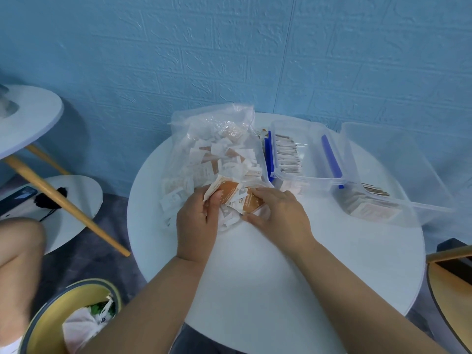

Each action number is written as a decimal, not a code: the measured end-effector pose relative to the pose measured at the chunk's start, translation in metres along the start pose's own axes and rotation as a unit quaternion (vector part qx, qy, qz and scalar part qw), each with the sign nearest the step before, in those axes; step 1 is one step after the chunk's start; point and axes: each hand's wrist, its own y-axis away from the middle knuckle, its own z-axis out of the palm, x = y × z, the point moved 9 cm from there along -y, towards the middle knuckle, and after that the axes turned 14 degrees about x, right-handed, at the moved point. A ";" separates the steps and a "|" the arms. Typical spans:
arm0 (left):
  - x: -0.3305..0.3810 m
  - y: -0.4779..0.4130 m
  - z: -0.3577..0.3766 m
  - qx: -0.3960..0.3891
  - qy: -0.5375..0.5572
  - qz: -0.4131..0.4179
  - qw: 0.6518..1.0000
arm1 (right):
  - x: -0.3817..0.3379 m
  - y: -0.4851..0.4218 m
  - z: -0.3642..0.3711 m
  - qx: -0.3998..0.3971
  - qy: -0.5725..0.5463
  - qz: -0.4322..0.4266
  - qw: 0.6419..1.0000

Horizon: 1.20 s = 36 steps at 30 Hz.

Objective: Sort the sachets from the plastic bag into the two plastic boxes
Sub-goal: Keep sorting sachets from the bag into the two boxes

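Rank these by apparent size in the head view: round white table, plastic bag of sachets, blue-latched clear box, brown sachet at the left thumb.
1. round white table
2. plastic bag of sachets
3. blue-latched clear box, farther back, so its true size is unsure
4. brown sachet, pinched by the left hand

**Blue brick-pattern room with white round tables**

A wall [229, 60] of pale blue embossed brick-pattern panels fills the back. The round white counter [281, 290] stands against it on a grey carpeted floor [84, 259]. To the left is a second white round table [33, 116] with slanted wooden legs [66, 203]. A yellow-lined waste bin [48, 315] sits lower left.
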 end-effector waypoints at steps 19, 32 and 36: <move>0.016 0.017 0.018 -0.086 0.095 -0.153 0.980 | -0.001 0.002 -0.040 -0.010 -0.285 0.093 0.954; 0.059 0.084 0.084 -0.296 0.095 -0.120 0.943 | 0.056 0.041 -0.086 0.045 -0.261 0.112 0.958; 0.061 0.091 0.090 -0.315 0.042 -0.066 0.946 | 0.063 0.046 -0.079 0.045 -0.158 0.029 0.986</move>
